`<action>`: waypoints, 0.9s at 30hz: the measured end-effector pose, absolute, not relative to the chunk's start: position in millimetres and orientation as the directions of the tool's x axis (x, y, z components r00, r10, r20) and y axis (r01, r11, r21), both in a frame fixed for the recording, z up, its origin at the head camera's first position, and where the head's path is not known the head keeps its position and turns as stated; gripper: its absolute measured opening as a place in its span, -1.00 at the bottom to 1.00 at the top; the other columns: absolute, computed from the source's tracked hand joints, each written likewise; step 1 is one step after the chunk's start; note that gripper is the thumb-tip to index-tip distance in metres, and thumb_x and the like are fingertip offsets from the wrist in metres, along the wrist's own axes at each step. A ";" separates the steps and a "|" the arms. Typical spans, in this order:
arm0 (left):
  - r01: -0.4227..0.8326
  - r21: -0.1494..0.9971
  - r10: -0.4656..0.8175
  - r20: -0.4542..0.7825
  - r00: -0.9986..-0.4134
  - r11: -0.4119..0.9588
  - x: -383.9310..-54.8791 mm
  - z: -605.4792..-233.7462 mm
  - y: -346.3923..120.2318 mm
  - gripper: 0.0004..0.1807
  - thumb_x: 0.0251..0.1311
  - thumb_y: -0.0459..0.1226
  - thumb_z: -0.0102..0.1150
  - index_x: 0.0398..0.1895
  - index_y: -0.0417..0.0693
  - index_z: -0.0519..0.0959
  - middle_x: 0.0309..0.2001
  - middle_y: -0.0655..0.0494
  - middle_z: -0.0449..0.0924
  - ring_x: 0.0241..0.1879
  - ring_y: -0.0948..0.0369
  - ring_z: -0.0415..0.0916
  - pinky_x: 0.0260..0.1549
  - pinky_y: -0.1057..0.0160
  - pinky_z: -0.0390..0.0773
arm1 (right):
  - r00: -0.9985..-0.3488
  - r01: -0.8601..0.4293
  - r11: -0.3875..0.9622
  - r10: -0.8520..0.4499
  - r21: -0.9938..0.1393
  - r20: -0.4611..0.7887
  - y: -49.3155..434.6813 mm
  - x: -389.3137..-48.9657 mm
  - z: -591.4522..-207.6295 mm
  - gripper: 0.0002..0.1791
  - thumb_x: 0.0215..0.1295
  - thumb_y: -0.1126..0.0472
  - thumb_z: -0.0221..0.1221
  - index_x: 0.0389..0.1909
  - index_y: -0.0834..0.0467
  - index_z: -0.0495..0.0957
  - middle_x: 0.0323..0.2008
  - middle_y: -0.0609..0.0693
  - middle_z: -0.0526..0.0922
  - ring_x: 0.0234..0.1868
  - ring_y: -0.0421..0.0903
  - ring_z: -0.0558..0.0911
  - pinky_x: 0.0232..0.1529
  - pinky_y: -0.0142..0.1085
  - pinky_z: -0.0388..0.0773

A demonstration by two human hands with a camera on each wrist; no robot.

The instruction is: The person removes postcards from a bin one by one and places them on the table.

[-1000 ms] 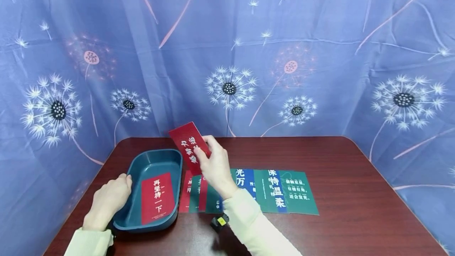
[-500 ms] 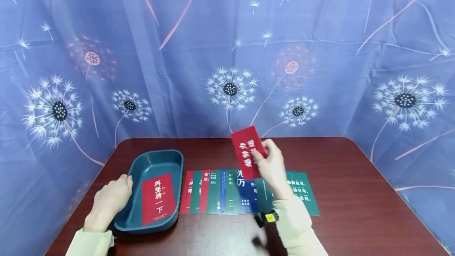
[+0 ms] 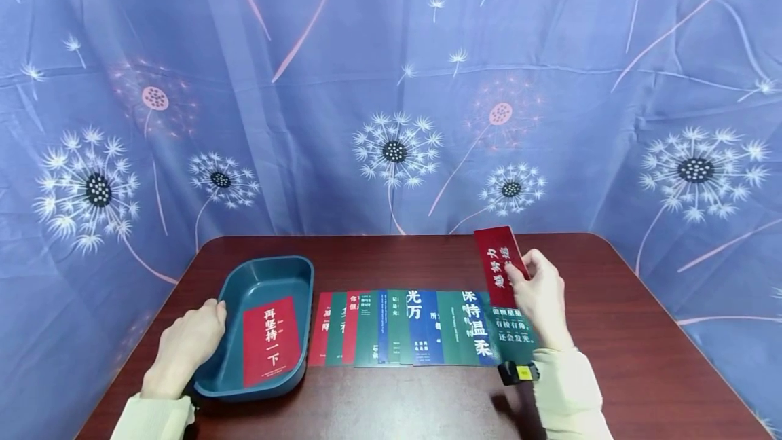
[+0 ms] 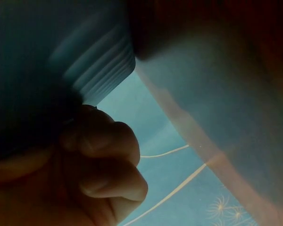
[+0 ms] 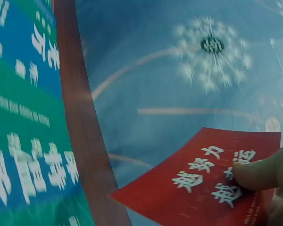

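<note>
In the head view my left hand [image 3: 188, 343] grips the left rim of a dark teal plastic basin [image 3: 269, 289]. Its curled fingers show below the ribbed basin wall [image 4: 101, 61] in the left wrist view. A red card with white writing [image 3: 271, 343] lies inside. On the right, my right hand [image 3: 542, 297] pinches another red card [image 3: 496, 257] by its right edge, thumb on the printed face. That card is raised and tilted above the right end of an overlapping row of red, green and blue cards [image 3: 427, 335], hiding part of the last green one [image 3: 516, 352].
The dark red-brown wooden table [image 3: 629, 331] has rounded back corners. A blue curtain with dandelion prints [image 3: 330, 121] hangs behind it and along both sides. A small black wrist device with a yellow mark [image 3: 518, 373] sits at my right wrist.
My right hand has carried the red card rightward, from beside the basin along the card row to its right end. My left hand and the basin have stayed in place.
</note>
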State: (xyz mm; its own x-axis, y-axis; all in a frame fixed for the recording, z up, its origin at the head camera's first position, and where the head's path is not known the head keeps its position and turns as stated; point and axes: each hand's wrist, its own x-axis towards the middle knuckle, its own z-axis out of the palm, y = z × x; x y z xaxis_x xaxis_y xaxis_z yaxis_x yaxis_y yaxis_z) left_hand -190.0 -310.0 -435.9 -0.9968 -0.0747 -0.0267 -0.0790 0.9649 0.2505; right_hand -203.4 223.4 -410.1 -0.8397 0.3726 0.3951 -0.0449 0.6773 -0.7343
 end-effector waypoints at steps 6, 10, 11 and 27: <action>-0.078 0.248 -0.073 -0.027 -0.997 0.966 -190.6 -437.9 -312.0 -0.57 0.49 -0.15 -0.24 -0.11 -0.43 0.43 -0.38 -0.36 0.52 -0.40 -0.23 0.53 -0.39 -0.28 0.51 | -0.894 0.058 0.657 0.370 -0.752 0.254 248.8 -193.9 -404.6 -0.80 0.32 0.27 0.19 -0.22 0.26 0.37 -0.31 0.23 0.59 -0.31 0.11 0.59 -0.41 -0.22 0.47; -0.088 0.247 -0.083 -0.030 -0.996 0.965 -190.0 -438.4 -315.3 -0.57 0.49 -0.15 -0.24 -0.12 -0.43 0.42 -0.37 -0.36 0.52 -0.40 -0.24 0.53 -0.39 -0.29 0.51 | -0.926 0.114 0.644 0.344 -0.756 0.154 263.2 -192.1 -404.2 -0.57 0.32 0.28 0.15 0.11 0.36 0.27 -0.13 0.34 0.49 -0.20 0.19 0.55 -0.35 -0.18 0.48; -0.091 0.247 -0.086 -0.033 -0.996 0.965 -189.8 -438.3 -316.0 -0.57 0.49 -0.14 -0.23 -0.12 -0.43 0.42 -0.38 -0.36 0.52 -0.40 -0.24 0.53 -0.39 -0.29 0.51 | -0.935 0.123 0.642 0.331 -0.756 0.129 266.3 -191.5 -404.6 -0.52 0.31 0.29 0.15 0.16 0.38 0.24 -0.11 0.35 0.47 -0.18 0.19 0.55 -0.35 -0.18 0.49; -0.074 0.253 -0.073 -0.014 -0.997 0.965 -190.4 -440.0 -313.8 -0.57 0.50 -0.15 -0.24 -0.13 -0.42 0.43 -0.37 -0.37 0.53 -0.40 -0.25 0.53 -0.40 -0.29 0.50 | -0.968 0.247 0.606 0.184 -0.756 -0.169 285.5 -189.1 -439.8 -0.57 0.29 0.41 0.08 0.08 0.46 0.14 -0.22 0.32 0.42 -0.35 0.03 0.56 -0.43 -0.16 0.58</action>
State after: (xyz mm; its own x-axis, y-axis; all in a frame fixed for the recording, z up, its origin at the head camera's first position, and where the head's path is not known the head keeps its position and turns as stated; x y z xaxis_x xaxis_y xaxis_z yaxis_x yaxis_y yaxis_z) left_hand -190.4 -313.8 -440.0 -0.9973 -0.0728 -0.0135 -0.0738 0.9646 0.2531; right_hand -189.1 285.5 -439.8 -0.9682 0.1843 -0.1689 0.2472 0.6056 -0.7564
